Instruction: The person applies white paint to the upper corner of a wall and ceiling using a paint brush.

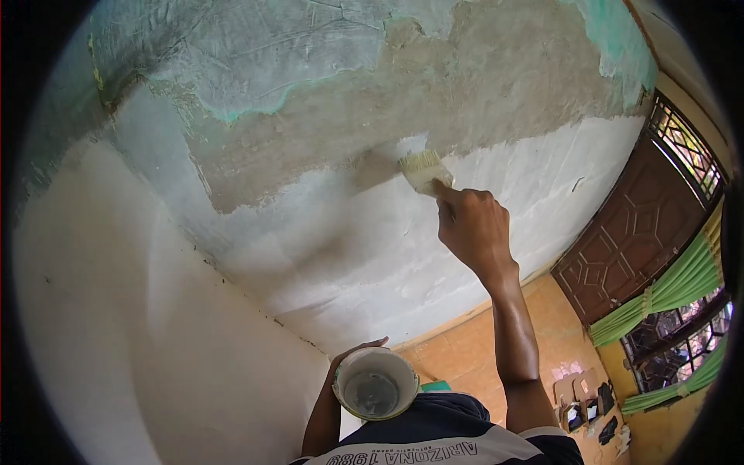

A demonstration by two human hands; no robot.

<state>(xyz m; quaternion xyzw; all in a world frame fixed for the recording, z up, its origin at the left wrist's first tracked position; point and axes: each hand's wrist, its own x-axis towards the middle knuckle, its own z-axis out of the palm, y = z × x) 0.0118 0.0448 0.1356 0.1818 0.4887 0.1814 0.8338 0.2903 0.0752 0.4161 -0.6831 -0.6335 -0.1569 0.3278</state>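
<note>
My right hand (477, 231) grips a wide paintbrush (425, 172) by its handle, fingers closed. The bristles press against the wall (341, 256), where a fresh white dab lies above the edge of the white-painted area. Low in the view, my left hand (367, 345) is wrapped round the far side of a small paint bucket (397, 370), held close in front of my torso. The bucket is tilted so its inside shows, with greyish-white paint at the bottom. Most of the left hand's fingers are hidden behind it.
Bare grey plaster (325, 128) and peeling green paint (620, 39) cover the upper wall. A white side wall (85, 310) meets it at a left corner. A brown door (643, 217), green curtains (674, 283), orange floor tiles (457, 349) and a small shoe rack (585, 395) are right.
</note>
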